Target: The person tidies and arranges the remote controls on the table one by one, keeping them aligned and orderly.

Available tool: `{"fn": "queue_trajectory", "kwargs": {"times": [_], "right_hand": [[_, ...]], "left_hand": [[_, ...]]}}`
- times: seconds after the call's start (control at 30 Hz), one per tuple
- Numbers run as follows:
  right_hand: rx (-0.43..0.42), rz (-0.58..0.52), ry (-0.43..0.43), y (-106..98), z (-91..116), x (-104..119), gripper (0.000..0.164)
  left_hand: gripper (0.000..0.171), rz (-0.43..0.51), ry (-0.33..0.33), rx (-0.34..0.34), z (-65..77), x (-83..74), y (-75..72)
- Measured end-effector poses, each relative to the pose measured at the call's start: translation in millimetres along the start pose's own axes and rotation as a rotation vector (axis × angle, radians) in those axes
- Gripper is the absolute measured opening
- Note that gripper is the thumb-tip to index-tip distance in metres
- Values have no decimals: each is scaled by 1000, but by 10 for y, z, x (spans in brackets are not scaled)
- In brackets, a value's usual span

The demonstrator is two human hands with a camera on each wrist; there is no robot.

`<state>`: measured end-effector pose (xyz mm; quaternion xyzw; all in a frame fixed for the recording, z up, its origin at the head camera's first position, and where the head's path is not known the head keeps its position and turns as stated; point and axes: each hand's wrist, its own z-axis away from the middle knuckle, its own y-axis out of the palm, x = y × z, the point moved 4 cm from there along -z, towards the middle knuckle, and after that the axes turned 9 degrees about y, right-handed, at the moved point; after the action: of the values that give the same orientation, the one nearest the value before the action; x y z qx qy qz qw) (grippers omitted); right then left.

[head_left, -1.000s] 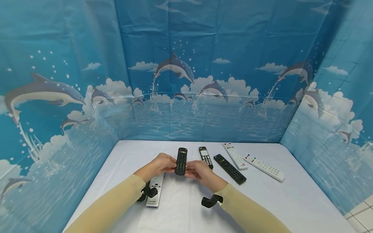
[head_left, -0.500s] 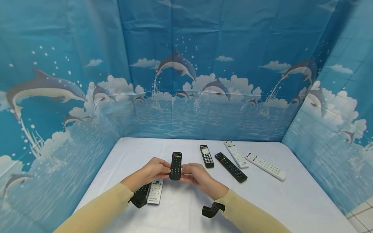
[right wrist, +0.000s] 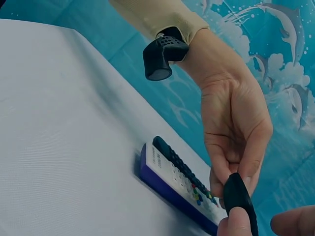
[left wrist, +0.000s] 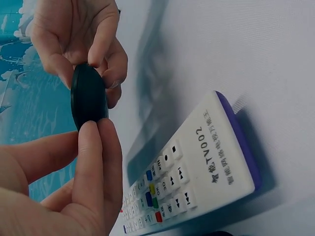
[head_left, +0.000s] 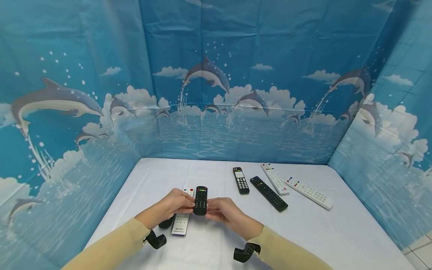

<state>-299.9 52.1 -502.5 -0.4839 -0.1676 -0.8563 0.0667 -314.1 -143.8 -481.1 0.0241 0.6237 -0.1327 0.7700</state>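
With my left hand [head_left: 175, 202] and right hand [head_left: 227, 213], I am pinching a black remote [head_left: 200, 200] above the table [head_left: 209, 245], near a white remote [head_left: 180, 224].
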Motion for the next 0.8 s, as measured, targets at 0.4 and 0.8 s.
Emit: {"fn": "queue_trajectory", "kwargs": {"times": [0.4, 0.8], "right_hand": [[8, -34, 46, 29, 26, -143, 46], [38, -38, 55, 38, 54, -159, 51]], "left_hand": [[26, -51, -11, -29, 82, 121, 18], [22, -51, -20, -37, 73, 154, -4]]}}
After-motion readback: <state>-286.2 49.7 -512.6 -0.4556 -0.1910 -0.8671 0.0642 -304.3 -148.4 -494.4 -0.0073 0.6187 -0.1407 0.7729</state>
